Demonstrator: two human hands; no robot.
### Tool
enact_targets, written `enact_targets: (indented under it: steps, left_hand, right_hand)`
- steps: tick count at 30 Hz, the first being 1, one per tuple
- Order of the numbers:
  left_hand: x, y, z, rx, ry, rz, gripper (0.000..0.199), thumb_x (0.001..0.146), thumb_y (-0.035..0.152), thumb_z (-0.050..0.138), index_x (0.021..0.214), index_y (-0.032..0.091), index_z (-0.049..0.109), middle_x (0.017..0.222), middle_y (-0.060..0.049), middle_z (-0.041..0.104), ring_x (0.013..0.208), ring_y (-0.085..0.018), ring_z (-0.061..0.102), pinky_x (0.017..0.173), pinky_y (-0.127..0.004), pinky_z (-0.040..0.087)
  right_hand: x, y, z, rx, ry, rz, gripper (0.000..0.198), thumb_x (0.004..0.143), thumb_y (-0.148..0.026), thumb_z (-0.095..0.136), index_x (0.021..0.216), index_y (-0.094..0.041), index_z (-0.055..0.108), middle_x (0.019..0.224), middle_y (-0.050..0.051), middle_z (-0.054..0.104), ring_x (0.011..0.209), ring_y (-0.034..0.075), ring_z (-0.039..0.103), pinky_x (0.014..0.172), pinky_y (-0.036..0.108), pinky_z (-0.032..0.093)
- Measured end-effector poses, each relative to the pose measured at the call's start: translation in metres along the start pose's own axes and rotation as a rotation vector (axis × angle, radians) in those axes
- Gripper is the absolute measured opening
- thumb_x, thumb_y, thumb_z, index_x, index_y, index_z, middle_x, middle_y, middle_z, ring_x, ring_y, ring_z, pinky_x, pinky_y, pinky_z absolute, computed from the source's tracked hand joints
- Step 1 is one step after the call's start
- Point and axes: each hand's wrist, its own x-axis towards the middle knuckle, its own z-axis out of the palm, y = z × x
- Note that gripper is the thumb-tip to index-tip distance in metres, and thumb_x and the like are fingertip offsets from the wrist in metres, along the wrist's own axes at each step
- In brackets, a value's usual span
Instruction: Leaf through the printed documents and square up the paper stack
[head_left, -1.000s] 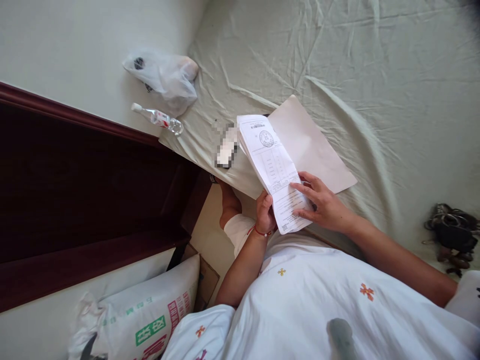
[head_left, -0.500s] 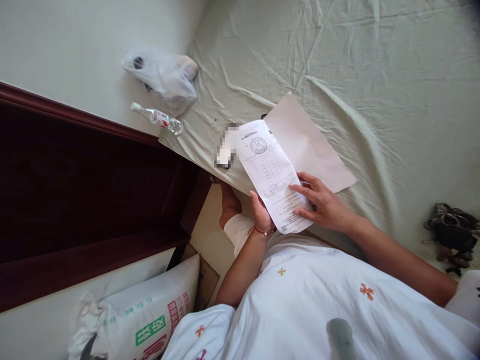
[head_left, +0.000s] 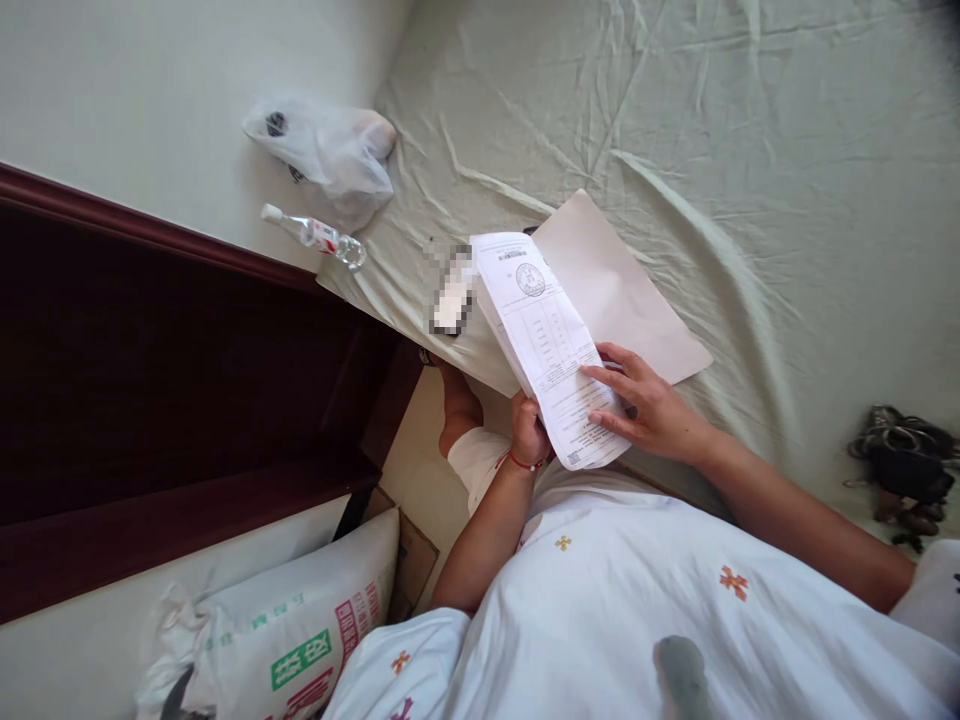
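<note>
A folded, printed paper document (head_left: 551,330) with a round stamp is held over my lap. My left hand (head_left: 529,430) grips its lower left edge, with most of the fingers hidden behind the sheets. On the right side of the page lies my right hand (head_left: 649,405), its fingers spread and touching the print. Behind the document, a plain pale pink sheet or folder (head_left: 630,280) rests on the bed. A small pixelated object (head_left: 451,295) lies left of the document.
The bed has a wrinkled pale green sheet (head_left: 750,130). By the wall are a clear plastic bottle (head_left: 322,236) and a white plastic bag (head_left: 334,160). A dark tangled bundle (head_left: 904,465) sits at right. Below left stand a dark wooden panel (head_left: 165,370) and a printed sack (head_left: 300,620).
The document has shifted slightly right, and its left edge now shows layers parting. My left thumb, upright beside the page before, has folded in against the edge. The right hand has barely moved.
</note>
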Motion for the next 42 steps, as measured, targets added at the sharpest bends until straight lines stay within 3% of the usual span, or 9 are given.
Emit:
enact_targets:
  steps: [8, 13, 18, 26, 28, 33, 35, 38, 42]
  left_hand:
    - [-0.001, 0.008, 0.015, 0.109, 0.067, -0.03, 0.044, 0.061, 0.058, 0.093, 0.079, 0.02, 0.08, 0.087, -0.006, 0.082, 0.083, -0.025, 0.073, 0.084, -0.041, 0.061]
    - [-0.001, 0.005, 0.015, 0.024, 0.107, -0.039, 0.052, 0.065, 0.061, 0.093, 0.092, 0.017, 0.083, 0.103, -0.012, 0.083, 0.103, -0.029, 0.077, 0.099, -0.041, 0.059]
    - [-0.003, 0.009, 0.014, -0.043, 0.083, -0.063, 0.055, 0.063, 0.057, 0.096, 0.095, 0.014, 0.084, 0.109, -0.016, 0.083, 0.119, -0.037, 0.075, 0.108, -0.046, 0.056]
    - [0.0, 0.013, 0.009, -0.105, 0.125, -0.095, 0.052, 0.062, 0.052, 0.095, 0.094, 0.013, 0.083, 0.102, -0.015, 0.083, 0.114, -0.036, 0.076, 0.105, -0.045, 0.057]
    - [0.002, 0.014, 0.009, -0.11, 0.136, -0.091, 0.051, 0.062, 0.05, 0.095, 0.094, 0.013, 0.083, 0.101, -0.014, 0.083, 0.11, -0.033, 0.077, 0.104, -0.042, 0.057]
    - [0.003, 0.015, 0.011, -0.112, 0.118, -0.084, 0.047, 0.066, 0.05, 0.093, 0.093, 0.013, 0.082, 0.101, -0.012, 0.082, 0.104, -0.029, 0.077, 0.099, -0.038, 0.057]
    - [0.002, 0.016, 0.012, -0.107, 0.125, -0.09, 0.045, 0.066, 0.049, 0.092, 0.092, 0.013, 0.082, 0.098, -0.011, 0.082, 0.099, -0.028, 0.078, 0.096, -0.038, 0.057]
    - [0.002, 0.016, 0.011, -0.107, 0.14, -0.101, 0.044, 0.066, 0.047, 0.092, 0.092, 0.013, 0.082, 0.097, -0.01, 0.082, 0.095, -0.028, 0.078, 0.094, -0.038, 0.058]
    - [0.003, 0.012, 0.008, -0.121, 0.137, -0.098, 0.048, 0.069, 0.051, 0.091, 0.095, 0.012, 0.08, 0.105, -0.013, 0.082, 0.114, -0.033, 0.076, 0.105, -0.042, 0.057]
  right_hand:
    - [-0.002, -0.003, -0.002, 0.035, 0.098, 0.017, 0.063, 0.101, -0.047, 0.068, 0.16, -0.034, 0.049, 0.164, 0.016, 0.044, 0.153, 0.036, 0.047, 0.124, 0.061, 0.045]
    - [0.0, -0.006, -0.011, 0.236, 0.46, 0.186, 0.037, 0.106, -0.051, 0.058, 0.137, -0.033, 0.065, 0.144, 0.012, 0.06, 0.134, 0.03, 0.06, 0.109, 0.051, 0.058]
    - [0.01, -0.006, -0.022, 0.507, 0.817, 0.424, 0.041, 0.104, -0.064, 0.05, 0.11, -0.027, 0.066, 0.115, 0.008, 0.069, 0.105, 0.023, 0.067, 0.088, 0.042, 0.06]
    - [0.007, -0.011, -0.045, 0.261, 1.13, 0.271, 0.021, 0.101, -0.044, 0.065, 0.093, -0.024, 0.066, 0.09, 0.004, 0.065, 0.077, 0.017, 0.057, 0.071, 0.035, 0.049]
    - [-0.002, -0.027, -0.044, 0.104, 1.056, 0.226, 0.009, 0.093, -0.028, 0.078, 0.09, -0.023, 0.071, 0.081, 0.001, 0.063, 0.074, 0.016, 0.055, 0.073, 0.034, 0.046]
    - [-0.016, -0.066, -0.024, -0.106, 0.111, -0.189, 0.018, 0.1, -0.019, 0.068, 0.113, -0.028, 0.075, 0.094, 0.005, 0.072, 0.081, 0.02, 0.064, 0.071, 0.036, 0.054]
    - [-0.016, -0.067, -0.014, -0.171, -0.133, -0.297, 0.025, 0.103, -0.023, 0.065, 0.126, -0.027, 0.073, 0.107, 0.008, 0.075, 0.089, 0.023, 0.066, 0.075, 0.038, 0.058]
    - [-0.016, -0.054, -0.002, -0.267, -0.218, -0.338, 0.029, 0.105, -0.021, 0.059, 0.131, -0.024, 0.071, 0.113, 0.011, 0.075, 0.089, 0.023, 0.064, 0.076, 0.04, 0.059]
    - [-0.019, -0.037, 0.004, -0.221, -0.093, -0.329, 0.023, 0.106, -0.018, 0.056, 0.12, -0.023, 0.073, 0.098, 0.01, 0.072, 0.078, 0.021, 0.06, 0.066, 0.037, 0.055]
